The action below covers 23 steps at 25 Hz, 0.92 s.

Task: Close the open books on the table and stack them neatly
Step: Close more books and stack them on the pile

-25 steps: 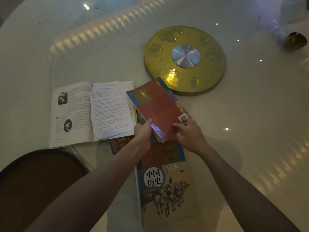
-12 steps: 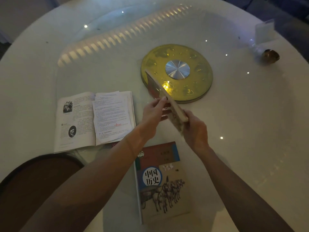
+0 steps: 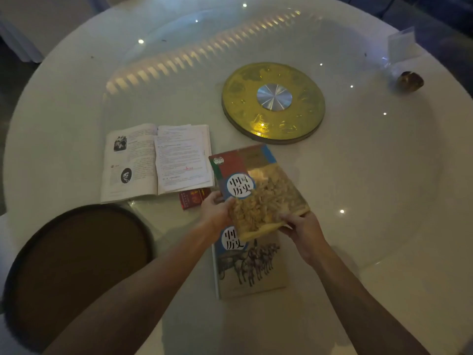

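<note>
Flipped over since half a second ago, the held book (image 3: 258,190) now shows its front cover, where before it stood on edge between the hands with only its spine and page block in sight. It sits closed and tilted, its near end raised over the top of the horse-cover book (image 3: 252,270), which lies flat and closed on the table (image 3: 371,175) just below it. Left hand (image 3: 216,210) grips the near-left corner, fingers curled around the edge with the thumb on the cover. Right hand (image 3: 300,225) pinches the near-right corner, fingers wrapped under it. Both covers carry a round white badge with dark characters, and the picture is soft with motion here.

Just left of the held book lies the open book (image 3: 156,161), pages up, with a few loose sheets on its right page. A small red booklet (image 3: 193,198) pokes out from under its near-right corner, close to the left hand. Farther back sits a gold disc (image 3: 273,102) with a silver hub. A dark round tray (image 3: 76,267) fills the near-left, partly covered by the left forearm. A small brown object (image 3: 410,81) rests at the far-right rim.
</note>
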### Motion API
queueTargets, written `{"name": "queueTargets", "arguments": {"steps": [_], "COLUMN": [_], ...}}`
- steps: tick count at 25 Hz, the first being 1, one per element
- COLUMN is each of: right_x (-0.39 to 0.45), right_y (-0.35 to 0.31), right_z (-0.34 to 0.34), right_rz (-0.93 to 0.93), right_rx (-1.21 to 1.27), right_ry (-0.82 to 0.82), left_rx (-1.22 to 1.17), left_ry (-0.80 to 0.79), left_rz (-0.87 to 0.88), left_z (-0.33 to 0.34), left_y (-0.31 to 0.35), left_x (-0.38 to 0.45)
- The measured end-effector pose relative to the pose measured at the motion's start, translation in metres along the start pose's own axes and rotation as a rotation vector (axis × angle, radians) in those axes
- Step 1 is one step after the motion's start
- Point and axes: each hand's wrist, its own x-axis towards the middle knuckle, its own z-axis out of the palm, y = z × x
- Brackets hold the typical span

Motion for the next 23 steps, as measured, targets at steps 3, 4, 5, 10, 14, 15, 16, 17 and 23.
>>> {"name": "queueTargets", "arguments": {"steps": [3, 4, 5, 10, 14, 15, 16, 17, 23], "right_x": [-0.016, -0.021, -0.026, -0.047, -0.057, -0.058, -0.058, -0.059, -0.049], "right_y": [0.033, 0.044, 0.054, 0.082, 0.088, 0.089, 0.09, 0.092, 0.096], "right_z": [-0.012, -0.015, -0.018, -0.025, -0.028, -0.03, -0.031, -0.032, -0.023], "right_rz": [0.063, 0.079, 0.087, 0.057, -0.019, -0.029, -0.037, -0.05, -0.11], "right_rx": [-0.119, -0.209, -0.301, -0.84, -1.112, -1.159, -1.202, -1.249, -1.159], "right_ry": [0.13, 0.163, 0.189, 0.167, 0.138, 0.143, 0.148, 0.152, 0.193], "left_rx": [0.097, 0.129, 0.187, 0.575, 0.793, 0.832, 0.872, 0.908, 0.902], "left_ry": [0.081, 0.098, 0.113, 0.187, 0.207, 0.21, 0.203, 0.191, 0.168], "left_rz": [-0.031, -0.021, 0.012, 0.277, 0.367, 0.364, 0.362, 0.36, 0.328], "left_z": [-0.018, -0.026, -0.033, -0.054, -0.056, -0.056, -0.055, -0.055, -0.056], "left_y": [-0.044, -0.058, -0.071, -0.113, -0.123, -0.124, -0.125, -0.127, -0.131], "left_x": [-0.01, -0.014, -0.018, -0.035, -0.034, -0.032, -0.03, -0.029, -0.022]}}
